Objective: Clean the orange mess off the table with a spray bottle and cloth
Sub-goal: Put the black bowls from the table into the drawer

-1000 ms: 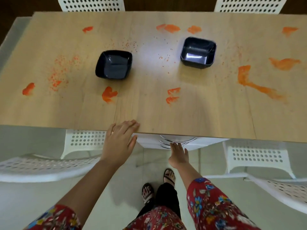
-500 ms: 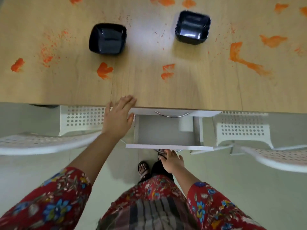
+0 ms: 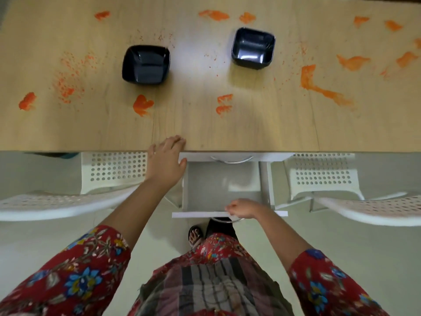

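At 6 o'clock, the right hand [image 3: 245, 209] curls its fingers over the front panel of the pulled-out white drawer [image 3: 216, 181]. At 10 o'clock from it, the left hand [image 3: 166, 160] lies flat, fingers straight, on the wooden table [image 3: 262, 128] edge. Beyond, orange smears [image 3: 142, 104] scatter across the tabletop around the left black bowl [image 3: 145, 65] at 11 o'clock and the right black bowl [image 3: 252, 47] at 1 o'clock.

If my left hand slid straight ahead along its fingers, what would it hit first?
Bare table first, then probably the paired orange smears, though the left hand points only roughly that way.
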